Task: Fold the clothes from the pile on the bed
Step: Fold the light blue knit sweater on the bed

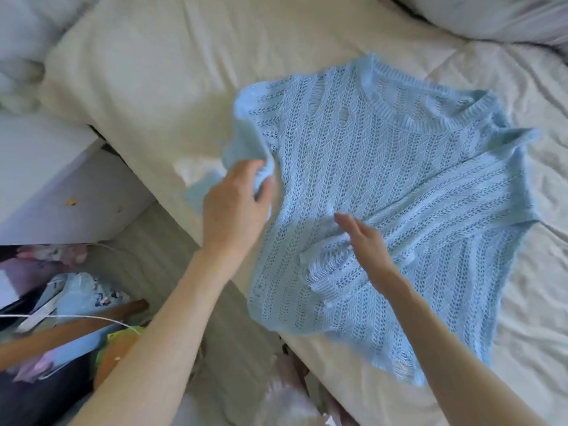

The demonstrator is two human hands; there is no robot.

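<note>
A light blue open-knit sweater (pixel 399 186) lies spread flat on the cream bed (pixel 190 72), neckline toward the far right. My left hand (pixel 236 204) grips the sweater's left sleeve, bunched and lifted off the bed at the garment's left edge. With straight fingers, my right hand (pixel 365 241) rests flat on the lower middle of the sweater's body. The right sleeve is folded in across the sweater's right side.
A grey pillow (pixel 491 16) lies at the top right and pale bedding (pixel 21 56) at the top left. A white bedside surface (pixel 55 179) stands left of the bed. Mixed clutter and clothes (pixel 61 318) cover the floor at lower left.
</note>
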